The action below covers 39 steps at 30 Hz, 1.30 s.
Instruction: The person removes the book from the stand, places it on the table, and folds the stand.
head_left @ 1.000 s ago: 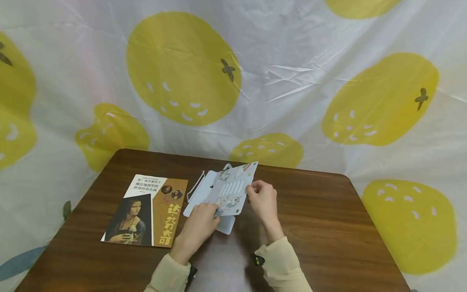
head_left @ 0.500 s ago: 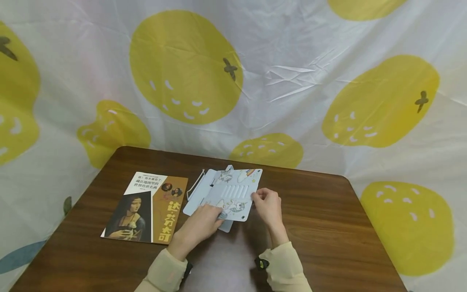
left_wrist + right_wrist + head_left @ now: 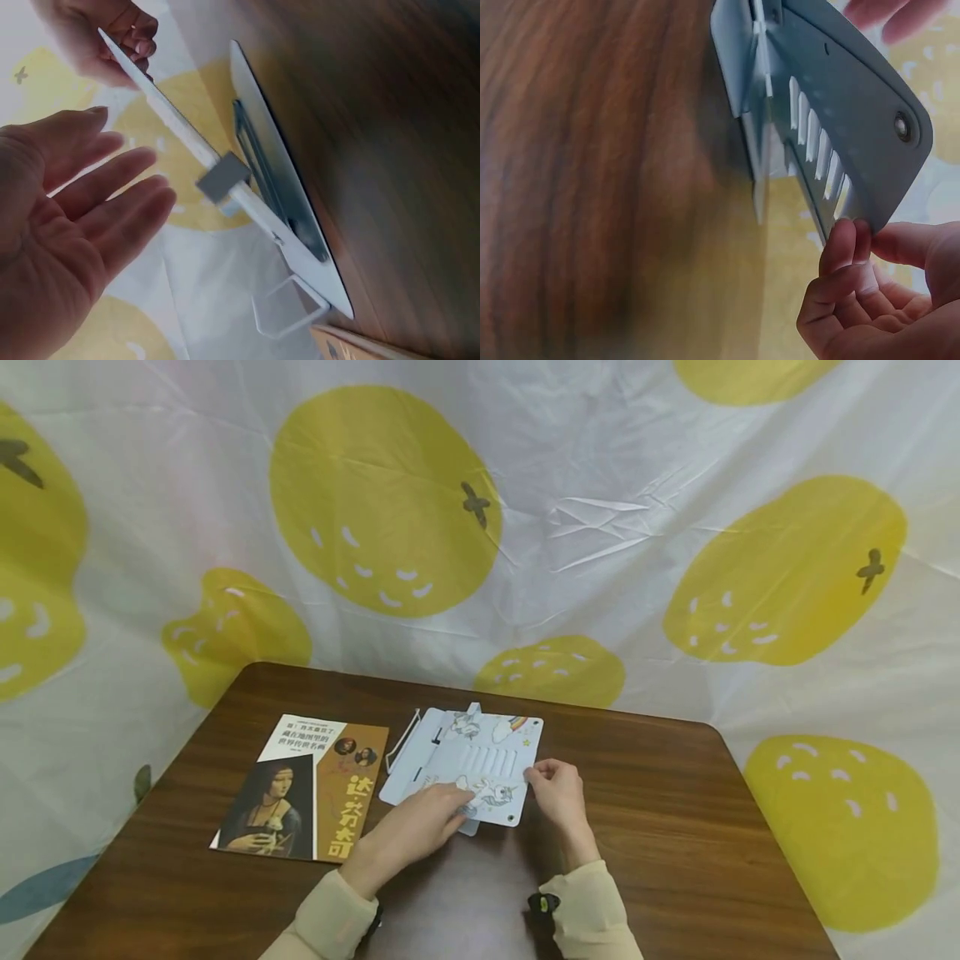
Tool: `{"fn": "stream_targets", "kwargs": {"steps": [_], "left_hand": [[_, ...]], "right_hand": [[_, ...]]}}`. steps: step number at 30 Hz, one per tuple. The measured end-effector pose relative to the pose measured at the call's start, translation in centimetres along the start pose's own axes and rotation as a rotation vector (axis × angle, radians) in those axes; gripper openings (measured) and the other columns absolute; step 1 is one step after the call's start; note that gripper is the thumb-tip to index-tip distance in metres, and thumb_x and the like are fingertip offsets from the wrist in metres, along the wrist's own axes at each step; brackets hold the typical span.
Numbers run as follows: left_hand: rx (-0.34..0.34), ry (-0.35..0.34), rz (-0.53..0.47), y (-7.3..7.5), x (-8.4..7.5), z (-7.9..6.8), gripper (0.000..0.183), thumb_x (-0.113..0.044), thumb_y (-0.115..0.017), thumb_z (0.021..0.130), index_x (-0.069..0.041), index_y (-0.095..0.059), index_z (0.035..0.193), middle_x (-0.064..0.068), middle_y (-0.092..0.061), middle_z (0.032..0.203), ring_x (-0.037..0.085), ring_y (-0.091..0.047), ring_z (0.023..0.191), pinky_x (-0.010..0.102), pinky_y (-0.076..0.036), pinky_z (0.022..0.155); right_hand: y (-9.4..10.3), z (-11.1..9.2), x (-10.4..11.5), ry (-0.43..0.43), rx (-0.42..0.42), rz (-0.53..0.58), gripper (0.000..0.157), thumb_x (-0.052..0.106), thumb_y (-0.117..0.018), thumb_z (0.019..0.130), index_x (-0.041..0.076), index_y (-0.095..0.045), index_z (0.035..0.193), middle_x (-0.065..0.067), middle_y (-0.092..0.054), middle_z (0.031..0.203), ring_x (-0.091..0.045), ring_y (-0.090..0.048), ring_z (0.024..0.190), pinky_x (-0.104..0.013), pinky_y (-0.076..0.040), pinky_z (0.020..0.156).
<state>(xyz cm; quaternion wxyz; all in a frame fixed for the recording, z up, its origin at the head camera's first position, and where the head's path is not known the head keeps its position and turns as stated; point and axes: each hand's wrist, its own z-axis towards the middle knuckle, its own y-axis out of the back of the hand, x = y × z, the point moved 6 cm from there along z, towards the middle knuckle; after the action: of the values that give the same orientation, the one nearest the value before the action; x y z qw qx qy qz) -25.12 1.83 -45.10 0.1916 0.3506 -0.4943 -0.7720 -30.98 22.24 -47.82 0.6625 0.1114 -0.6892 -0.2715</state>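
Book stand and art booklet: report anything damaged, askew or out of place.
Nothing stands out. The slotted panel of the book stand slants, but the right hand pinches its edge, so that looks like handling, not damage. The art booklet lies flat on the table, visibly undamaged.

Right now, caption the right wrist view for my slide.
The right hand pinches the edge of a tilted, slotted panel above a wood-grained table.

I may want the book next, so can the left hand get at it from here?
Probably yes: the left hand seems to hold nothing, the book lies close by on its left, and nothing visible rests on it.
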Motion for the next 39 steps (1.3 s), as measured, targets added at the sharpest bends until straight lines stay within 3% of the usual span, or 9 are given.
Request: {"fn": "stream_targets", "kwargs": {"steps": [5, 12, 22, 33, 39], "left_hand": [[0.005, -0.001, 0.03, 0.3, 1.3, -0.5, 0.033, -0.011, -0.066, 0.093, 0.001, -0.063, 0.123, 0.018, -0.062, 0.123, 0.035, -0.056, 0.119, 0.045, -0.043, 0.101], [0.023, 0.028, 0.054, 1.1, 3.9, -1.0, 0.037, -0.012, -0.067, 0.093, 0.003, -0.061, 0.126, 0.024, -0.055, 0.132, 0.041, -0.048, 0.127, 0.05, -0.039, 0.104], [0.072, 0.062, 0.073, 2.5, 8.0, -0.8, 0.052, -0.02, -0.067, 0.094, 0.003, -0.051, 0.138, 0.031, -0.039, 0.144, 0.046, -0.036, 0.134, 0.055, -0.035, 0.106], [0.215, 0.16, 0.048, 2.8, 11.9, 0.4, 0.077, -0.031, -0.073, 0.088, -0.003, -0.036, 0.15, 0.026, -0.025, 0.155, 0.041, -0.026, 0.141, 0.052, -0.035, 0.107], [0.304, 0.244, -0.088, 2.6, 13.8, 1.5, 0.093, -0.031, -0.078, 0.084, -0.003, -0.025, 0.154, 0.023, -0.016, 0.159, 0.039, -0.017, 0.144, 0.052, -0.029, 0.11]], "right_hand": [[-0.4, 0.2, -1.3, -0.028, 0.039, 0.072, 0.012, 0.004, -0.063, 0.088, -0.007, -0.068, 0.085, -0.006, -0.066, 0.067, -0.031, -0.067, 0.063, -0.025, -0.05, 0.051], [-0.6, 1.0, -2.6, -0.046, 0.063, 0.087, 0.012, 0.002, -0.063, 0.089, -0.009, -0.067, 0.088, -0.009, -0.064, 0.066, -0.024, -0.064, 0.055, -0.029, -0.05, 0.049], [-0.6, 1.6, -3.7, -0.1, 0.085, 0.013, 0.015, 0.006, -0.063, 0.09, -0.008, -0.067, 0.092, -0.008, -0.063, 0.065, -0.018, -0.06, 0.051, -0.024, -0.041, 0.044], [-0.8, 2.0, -4.6, -0.14, 0.094, -0.038, 0.016, 0.008, -0.063, 0.09, -0.007, -0.068, 0.095, -0.004, -0.061, 0.063, -0.014, -0.058, 0.051, -0.024, -0.042, 0.047], [-0.8, 2.3, -4.8, -0.16, 0.107, -0.066, 0.015, 0.009, -0.064, 0.091, -0.005, -0.068, 0.094, -0.006, -0.06, 0.061, -0.013, -0.055, 0.048, -0.025, -0.042, 0.043]]}}
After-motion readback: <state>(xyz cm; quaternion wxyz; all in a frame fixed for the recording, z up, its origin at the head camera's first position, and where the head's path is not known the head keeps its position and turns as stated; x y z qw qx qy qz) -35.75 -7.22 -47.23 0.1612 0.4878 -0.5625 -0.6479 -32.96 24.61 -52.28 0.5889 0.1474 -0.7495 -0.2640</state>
